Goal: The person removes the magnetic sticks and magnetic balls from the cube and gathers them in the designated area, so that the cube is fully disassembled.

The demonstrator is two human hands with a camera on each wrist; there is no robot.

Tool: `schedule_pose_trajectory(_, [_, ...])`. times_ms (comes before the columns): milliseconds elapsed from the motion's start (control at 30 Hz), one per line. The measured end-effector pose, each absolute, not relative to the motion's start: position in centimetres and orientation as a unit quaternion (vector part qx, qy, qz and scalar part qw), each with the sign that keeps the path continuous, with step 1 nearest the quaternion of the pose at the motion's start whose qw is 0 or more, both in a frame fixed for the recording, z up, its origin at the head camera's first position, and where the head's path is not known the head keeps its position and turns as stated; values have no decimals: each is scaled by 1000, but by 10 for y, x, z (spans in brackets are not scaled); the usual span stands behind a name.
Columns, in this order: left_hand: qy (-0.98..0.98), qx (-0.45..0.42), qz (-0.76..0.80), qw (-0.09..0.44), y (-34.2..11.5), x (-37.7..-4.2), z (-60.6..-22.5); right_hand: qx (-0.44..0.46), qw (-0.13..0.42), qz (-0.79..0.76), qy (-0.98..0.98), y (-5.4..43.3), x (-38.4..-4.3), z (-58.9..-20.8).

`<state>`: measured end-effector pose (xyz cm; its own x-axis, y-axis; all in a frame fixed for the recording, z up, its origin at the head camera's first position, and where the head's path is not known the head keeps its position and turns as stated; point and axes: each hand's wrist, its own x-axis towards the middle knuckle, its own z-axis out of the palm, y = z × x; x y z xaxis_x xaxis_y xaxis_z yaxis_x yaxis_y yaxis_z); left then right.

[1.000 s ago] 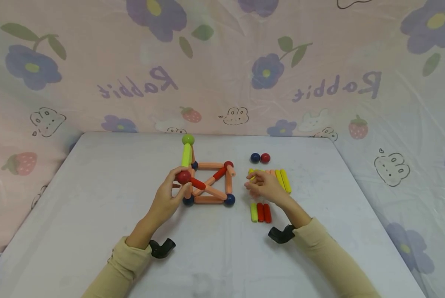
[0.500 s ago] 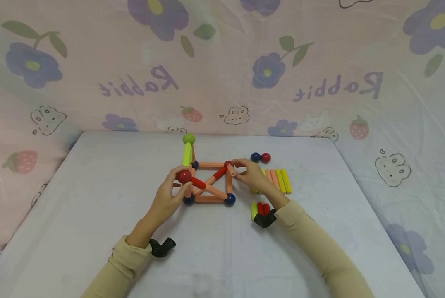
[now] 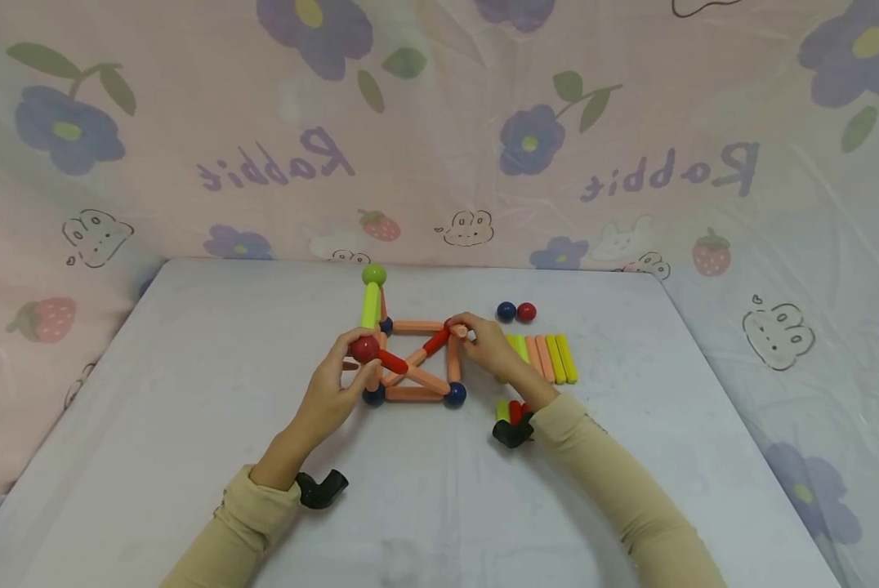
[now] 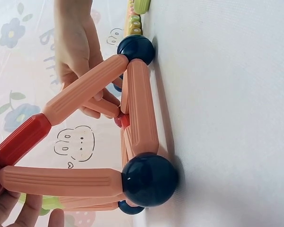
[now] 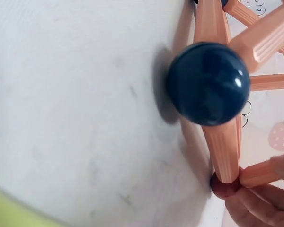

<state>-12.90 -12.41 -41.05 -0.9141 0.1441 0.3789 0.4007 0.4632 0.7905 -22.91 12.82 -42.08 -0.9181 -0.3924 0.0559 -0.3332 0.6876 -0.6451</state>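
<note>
Rod-and-ball frame: one, on the white table; its middle is the clock's centre, with 12 away from the person

Left hand, at 9 o'clock: thumb and fingers pinching the upper red ball, held above the table; from it a red rod and a sloping salmon rod run in line to the corner blue ball at 4 o'clock

Right hand, at 2 o'clock: thumb and fingertips gripping the pinched salmon rod, one end apparently against the corner red ball

Green ball, at 11 o'clock: atop a lime rod, lower end not clear

Loose stock: blue ball beside a red ball, 2 o'clock; yellow rods, 3 o'clock; red rods, 4 o'clock, partly behind a black wrist mount

Hazards, as judged: a sideways tug by the right hand could part the corner joint; an early release by the left could let the upper red ball sag, its rods seeming to meet only at ball contacts; a low right wrist could scatter the red rods
</note>
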Motion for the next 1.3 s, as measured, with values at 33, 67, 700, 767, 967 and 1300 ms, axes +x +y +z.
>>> schedule_pose_trajectory(33, [-845,-161,-492,130,-124,-129,-411,-197,41,-342,918,127,-229,-421])
schedule_pose_trajectory(67, [-846,-162,-492,130,-124,-129,-411,-194,40,-344,918,127,-229,-421])
schedule_pose_trajectory(700, [-849,-157,-487,128,-124,-128,-410,-141,64,-373,915,123,-235,-419])
schedule_pose_trajectory(767, [-849,-158,-487,130,-124,-129,-410,-141,68,-376,913,123,-236,-419])
schedule_pose_trajectory(967, [-848,-161,-486,136,-124,-129,-411,-127,72,-380,913,124,-239,-419])
schedule_pose_trajectory(1300, [-847,-162,-487,137,-124,-129,-409,-118,81,-412,900,135,-231,-412])
